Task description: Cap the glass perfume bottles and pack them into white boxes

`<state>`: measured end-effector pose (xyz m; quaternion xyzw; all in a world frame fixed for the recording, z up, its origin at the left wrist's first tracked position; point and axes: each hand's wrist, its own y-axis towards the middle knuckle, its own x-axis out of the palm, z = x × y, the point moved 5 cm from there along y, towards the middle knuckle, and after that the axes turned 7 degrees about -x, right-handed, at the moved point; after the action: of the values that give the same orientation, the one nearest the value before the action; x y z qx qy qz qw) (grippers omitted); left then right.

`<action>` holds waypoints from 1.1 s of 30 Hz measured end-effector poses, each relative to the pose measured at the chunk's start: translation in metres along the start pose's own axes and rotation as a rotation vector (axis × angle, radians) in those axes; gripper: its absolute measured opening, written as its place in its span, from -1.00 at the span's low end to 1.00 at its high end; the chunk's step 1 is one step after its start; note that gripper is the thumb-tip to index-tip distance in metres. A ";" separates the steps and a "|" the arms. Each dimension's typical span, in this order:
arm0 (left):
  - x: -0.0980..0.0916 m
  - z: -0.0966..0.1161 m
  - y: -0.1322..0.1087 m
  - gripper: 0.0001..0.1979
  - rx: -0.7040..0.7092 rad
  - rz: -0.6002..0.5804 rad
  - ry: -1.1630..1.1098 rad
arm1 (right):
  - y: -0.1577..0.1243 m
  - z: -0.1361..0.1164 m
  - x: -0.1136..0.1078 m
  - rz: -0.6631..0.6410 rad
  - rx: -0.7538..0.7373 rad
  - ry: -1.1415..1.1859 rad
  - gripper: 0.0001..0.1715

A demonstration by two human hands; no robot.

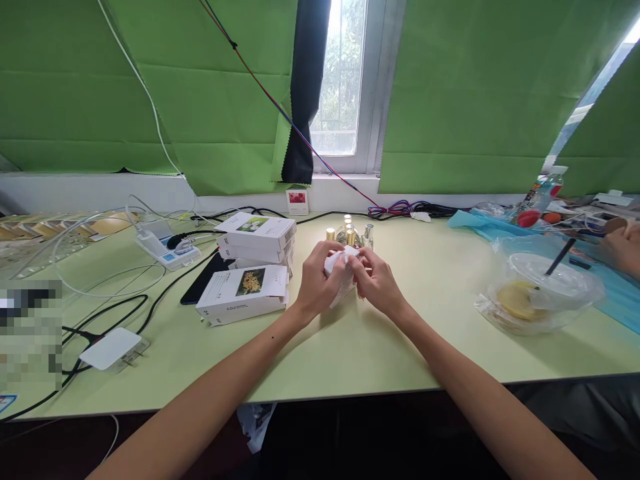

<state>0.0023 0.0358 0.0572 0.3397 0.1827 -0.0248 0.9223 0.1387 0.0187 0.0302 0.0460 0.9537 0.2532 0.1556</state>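
Note:
My left hand (318, 280) and my right hand (376, 280) meet over the middle of the pale green table (350, 353). Both have their fingers closed on a small white box (341, 270) held between them, just above the table. Right behind the hands stand several small glass bottles with gold caps (349, 235). To the left of my left hand lie white flat boxes with flower pictures: one near box (243, 293) and a stack (257, 239) behind it.
A power strip (167, 251) and cables lie at the left, with a white adapter (111, 348) nearer the edge. A bagged plastic cup with a straw (543, 288) stands at the right. Another person's hand (623, 247) shows at the far right by blue sheeting.

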 end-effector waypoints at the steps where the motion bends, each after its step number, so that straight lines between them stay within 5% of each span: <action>1: 0.000 0.000 0.000 -0.87 -0.001 0.002 0.005 | 0.000 0.000 0.000 -0.001 -0.001 -0.001 -0.52; 33: 0.001 0.001 0.001 -0.87 0.012 -0.001 0.004 | -0.001 -0.002 0.000 0.005 -0.001 -0.002 -0.53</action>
<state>0.0035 0.0356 0.0580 0.3451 0.1845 -0.0255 0.9199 0.1380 0.0170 0.0311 0.0485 0.9534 0.2539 0.1558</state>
